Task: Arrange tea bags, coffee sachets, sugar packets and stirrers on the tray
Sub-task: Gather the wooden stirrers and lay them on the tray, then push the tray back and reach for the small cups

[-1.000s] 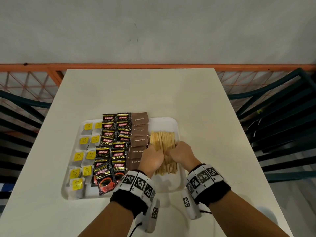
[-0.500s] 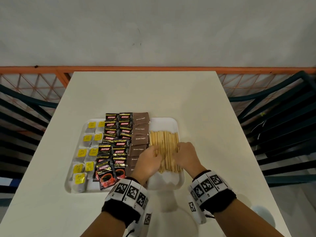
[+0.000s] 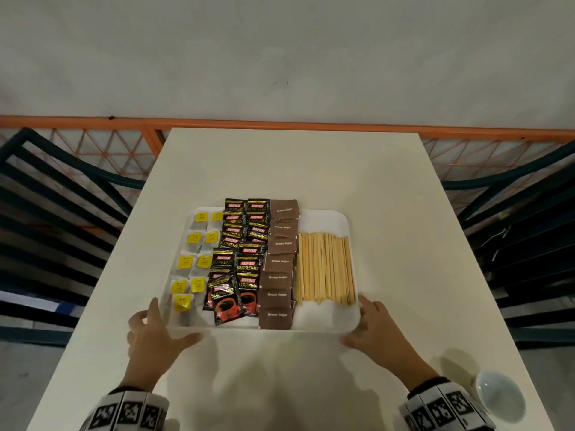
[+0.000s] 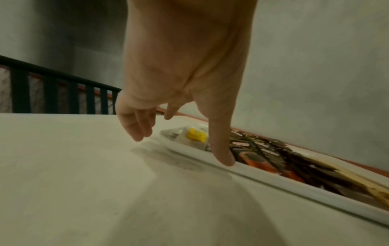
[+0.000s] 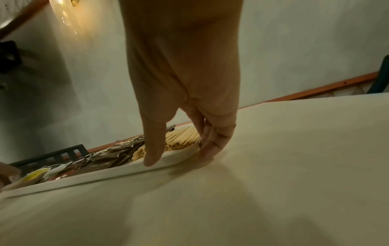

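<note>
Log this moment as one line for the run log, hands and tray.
left hand: open at near-left tray corner | right hand: open at near-right corner | tea bags, coffee sachets, sugar packets, stirrers: in rows

tabletop [image 3: 280,169] beyond tray [image 3: 323,217]: open | near-right: bowl [image 3: 499,395] in way | sides: chairs [image 3: 62,219]
</note>
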{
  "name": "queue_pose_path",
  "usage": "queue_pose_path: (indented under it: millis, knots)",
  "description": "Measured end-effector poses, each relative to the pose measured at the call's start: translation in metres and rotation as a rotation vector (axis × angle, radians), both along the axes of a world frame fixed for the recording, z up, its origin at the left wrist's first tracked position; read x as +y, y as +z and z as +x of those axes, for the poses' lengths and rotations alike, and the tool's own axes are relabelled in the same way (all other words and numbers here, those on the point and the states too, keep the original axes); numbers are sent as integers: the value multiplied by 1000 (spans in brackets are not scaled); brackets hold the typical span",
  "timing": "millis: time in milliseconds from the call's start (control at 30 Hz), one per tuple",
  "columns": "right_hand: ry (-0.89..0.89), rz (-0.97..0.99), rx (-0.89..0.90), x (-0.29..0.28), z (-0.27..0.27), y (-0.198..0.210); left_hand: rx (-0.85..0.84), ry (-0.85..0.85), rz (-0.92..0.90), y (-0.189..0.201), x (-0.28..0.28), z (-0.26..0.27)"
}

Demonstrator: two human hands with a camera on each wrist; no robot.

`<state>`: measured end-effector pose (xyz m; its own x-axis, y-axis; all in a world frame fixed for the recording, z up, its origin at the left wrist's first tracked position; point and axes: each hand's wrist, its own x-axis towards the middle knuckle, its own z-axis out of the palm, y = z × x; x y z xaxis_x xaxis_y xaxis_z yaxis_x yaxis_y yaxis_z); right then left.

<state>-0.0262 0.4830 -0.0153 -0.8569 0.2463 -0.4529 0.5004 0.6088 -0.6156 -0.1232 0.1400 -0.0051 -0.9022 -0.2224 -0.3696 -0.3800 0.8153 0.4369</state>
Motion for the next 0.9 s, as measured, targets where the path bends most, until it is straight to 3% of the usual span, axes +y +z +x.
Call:
queue_pose_path:
  millis: [100,300,567,900]
  knots:
    - [-60,23,49,-7,0,-6,-39,-52,30,-13,-16,-9]
    - [-102,62,45,-11,-6,-10,71,-182,123,-17,-28,-27]
    - [-78,128,91,-15,-44,-14,118,-203,151,-19,-39,-62]
    - [-66,251,177,-13,-119,-19,133,-122,336,-7,-24,-125]
